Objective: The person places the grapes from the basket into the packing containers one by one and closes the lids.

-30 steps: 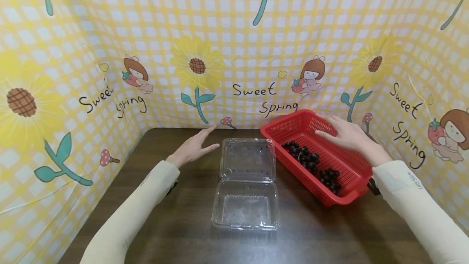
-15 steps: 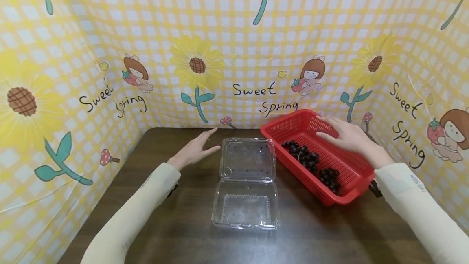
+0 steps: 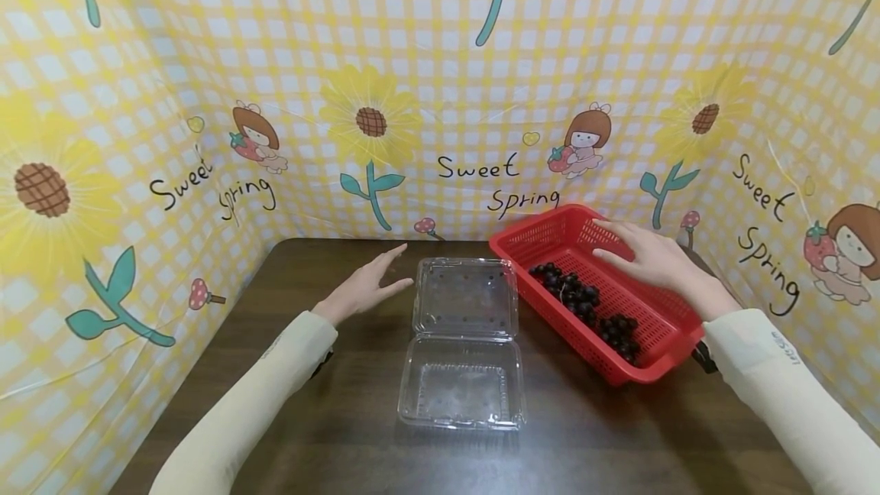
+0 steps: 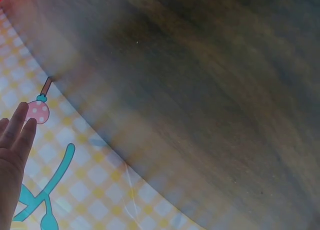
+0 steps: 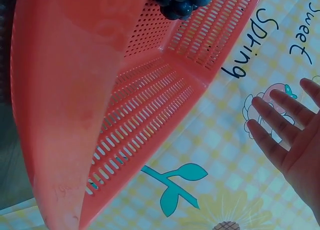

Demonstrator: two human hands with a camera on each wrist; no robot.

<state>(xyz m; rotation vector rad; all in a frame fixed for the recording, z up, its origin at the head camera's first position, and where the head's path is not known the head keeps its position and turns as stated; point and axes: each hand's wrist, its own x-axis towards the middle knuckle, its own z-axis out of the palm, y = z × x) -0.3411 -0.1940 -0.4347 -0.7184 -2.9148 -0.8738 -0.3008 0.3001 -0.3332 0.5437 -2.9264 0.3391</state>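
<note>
My left hand (image 3: 359, 286) hovers over the table to the left of a clear plastic clamshell box (image 3: 462, 384), its fingers straight and holding nothing. The box lies unfolded, lid part at the back and deeper part in front. On the right stands a red perforated plastic basket (image 3: 560, 319) with several bunches of dark grapes (image 3: 580, 298) along its left side. Over the basket's right side my right hand (image 3: 649, 254) is held with fingers extended and nothing in it. In the right wrist view that hand's fingers (image 5: 272, 140) are spread apart, beyond the basket's wall (image 5: 150, 109).
A dark wooden table (image 3: 330, 418) carries the box and basket. Yellow checked cloth (image 3: 447, 98) with flowers and lettering hangs behind and along both sides, close to the table's back edge. The basket's left wall stands right beside the box lid.
Both hands stay in nearly the same places, with only slight shifts. The box, basket and grapes have not moved.
</note>
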